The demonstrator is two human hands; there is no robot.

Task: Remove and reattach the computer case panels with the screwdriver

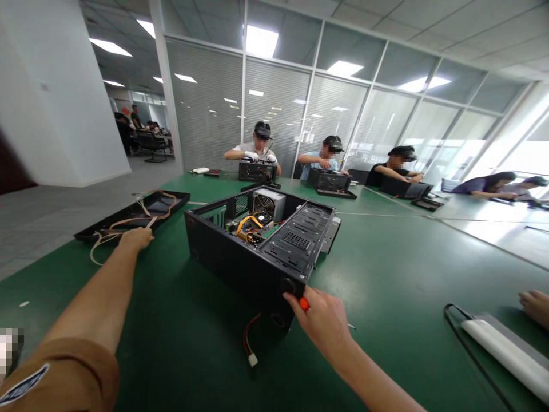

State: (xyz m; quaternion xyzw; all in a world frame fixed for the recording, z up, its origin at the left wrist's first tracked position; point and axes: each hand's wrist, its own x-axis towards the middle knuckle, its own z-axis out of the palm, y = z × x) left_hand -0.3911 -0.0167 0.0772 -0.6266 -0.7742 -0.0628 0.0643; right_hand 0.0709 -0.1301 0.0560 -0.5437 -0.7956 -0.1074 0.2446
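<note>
An opened black computer case (240, 274) lies on its side on the green table, with a fan, a power supply (274, 203) and a yellow cable (246, 222) showing inside. My right hand (321, 320) is closed at its near corner, the thumb pressed against the case. Within the same hand is an orange-handled screwdriver (304, 304), its thin metal shaft sticking out on the right. Off to the left, my left hand (135, 241) is closed on pale cables (152, 222) that trail over a black side panel (180, 198). A small white connector (253, 360) on thin wires lies below the case.
Across the green table (386, 274), several people work at other black cases (257, 171). A white power strip (506, 349) with a black cord lies at right, near another person's hand (535, 306). The table's left edge borders the floor.
</note>
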